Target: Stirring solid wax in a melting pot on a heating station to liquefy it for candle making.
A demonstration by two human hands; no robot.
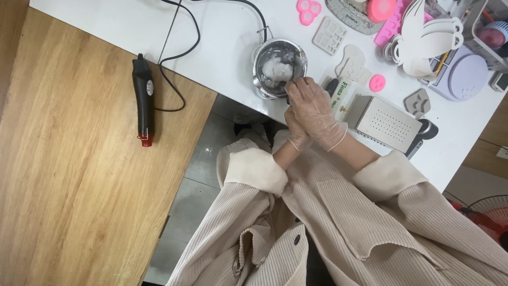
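A small steel pot [264, 79] with a lump of white, waxy stuff [276, 69] inside stands near the front edge of the white table [222, 47]. Both my hands wear thin clear gloves and meet at the pot's near side. My right hand [316, 108] lies on top, its fingertips touching the rim. My left hand [297, 136] is mostly hidden beneath it and seems closed around a dark handle [288, 98] that sticks out from the pot. Whether the right hand holds anything is hidden.
A black heat gun [143, 98] with a red tip lies on the wooden top [63, 159], its cable running over the white table. Right of the pot are white moulds [329, 35], pink moulds [308, 10], a perforated metal box [389, 123] and a lavender disc [466, 77].
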